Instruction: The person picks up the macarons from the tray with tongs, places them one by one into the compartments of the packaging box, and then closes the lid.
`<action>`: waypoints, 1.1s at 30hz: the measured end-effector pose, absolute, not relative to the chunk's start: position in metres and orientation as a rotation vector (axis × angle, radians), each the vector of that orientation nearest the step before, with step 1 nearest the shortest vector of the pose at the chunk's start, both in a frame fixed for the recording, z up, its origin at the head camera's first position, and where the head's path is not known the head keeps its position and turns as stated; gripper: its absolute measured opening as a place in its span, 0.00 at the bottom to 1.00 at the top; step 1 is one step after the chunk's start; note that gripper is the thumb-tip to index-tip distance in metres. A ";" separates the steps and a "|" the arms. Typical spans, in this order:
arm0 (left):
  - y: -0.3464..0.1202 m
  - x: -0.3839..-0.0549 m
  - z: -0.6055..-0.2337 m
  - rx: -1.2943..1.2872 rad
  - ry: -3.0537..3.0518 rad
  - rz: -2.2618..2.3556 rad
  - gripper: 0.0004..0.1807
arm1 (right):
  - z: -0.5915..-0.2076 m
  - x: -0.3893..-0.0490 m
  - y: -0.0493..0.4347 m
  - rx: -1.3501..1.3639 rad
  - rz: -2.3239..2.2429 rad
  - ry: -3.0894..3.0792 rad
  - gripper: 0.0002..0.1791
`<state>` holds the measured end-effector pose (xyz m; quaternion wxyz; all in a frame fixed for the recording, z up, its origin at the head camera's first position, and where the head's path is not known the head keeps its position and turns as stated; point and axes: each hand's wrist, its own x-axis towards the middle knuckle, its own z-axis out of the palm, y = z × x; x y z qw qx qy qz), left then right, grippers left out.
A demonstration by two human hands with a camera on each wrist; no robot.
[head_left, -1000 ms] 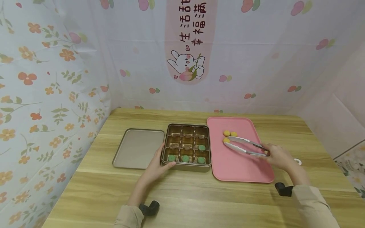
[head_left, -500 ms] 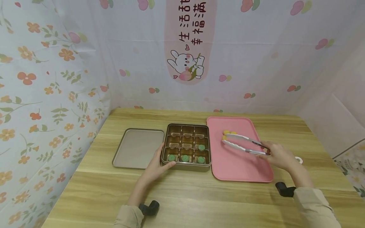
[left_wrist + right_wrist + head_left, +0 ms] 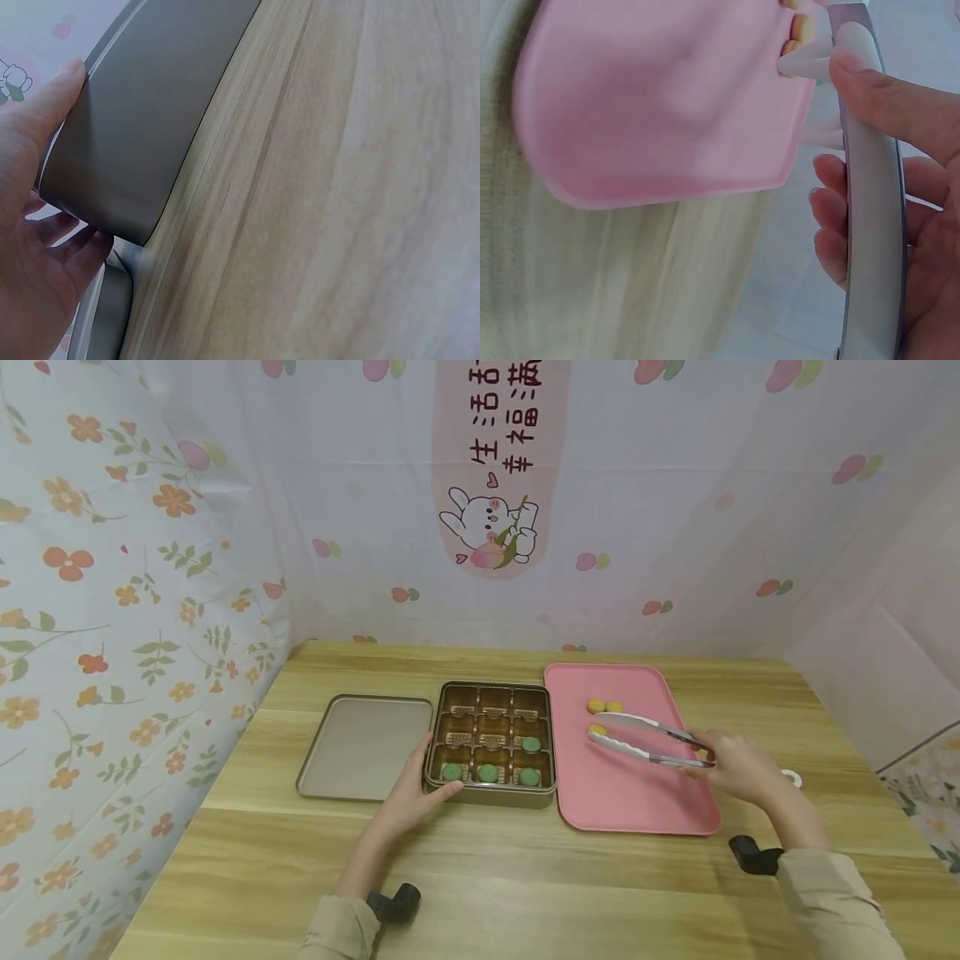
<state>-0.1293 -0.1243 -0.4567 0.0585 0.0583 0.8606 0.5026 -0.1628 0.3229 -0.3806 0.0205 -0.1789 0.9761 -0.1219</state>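
Note:
My left hand (image 3: 407,799) grips the near left corner of a brown tin box (image 3: 501,797), thumb at its front rim and fingers along the left side. The box has a gold divided insert; small green cakes (image 3: 488,773) fill the front row, and one more sits in the middle row at right. My right hand (image 3: 738,767) holds metal tongs (image 3: 874,225) over the pink tray (image 3: 637,806), thumb on one arm and fingers around the other. The tongs' white scalloped tips stand apart around a small yellow cake (image 3: 597,729). Two more yellow cakes (image 3: 596,705) lie just behind.
A flat brown lid (image 3: 367,747) lies left of the box. The pink tray adjoins the box's right side. A white ring-shaped thing (image 3: 792,778) is beyond the right wrist. Patterned cloth (image 3: 360,527) hangs behind and beside the wooden table (image 3: 487,885).
The tongs dipped slightly left over the yellow cakes, then shifted back right, with the tips now somewhat wider apart around the nearest cake. My left hand and the box have stayed put.

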 end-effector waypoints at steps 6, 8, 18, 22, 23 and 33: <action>-0.124 -0.128 -0.457 0.168 2.616 1.513 0.54 | -0.391 -0.163 0.326 -0.533 -0.360 3.020 0.25; -0.124 -0.128 -0.457 0.173 2.619 1.519 0.54 | -0.395 -0.164 0.327 -0.540 -0.369 3.022 0.22; -0.124 -0.129 -0.458 0.178 2.617 1.532 0.53 | -0.407 -0.166 0.331 -0.544 -0.381 3.021 0.22; -0.125 -0.129 -0.458 0.176 2.607 1.539 0.54 | -0.406 -0.164 0.329 -0.549 -0.382 3.029 0.25; -0.125 -0.129 -0.457 0.177 2.605 1.540 0.54 | -0.405 -0.163 0.329 -0.545 -0.385 3.025 0.26; -0.125 -0.129 -0.458 0.186 2.604 1.542 0.54 | -0.398 -0.161 0.328 -0.553 -0.416 3.033 0.19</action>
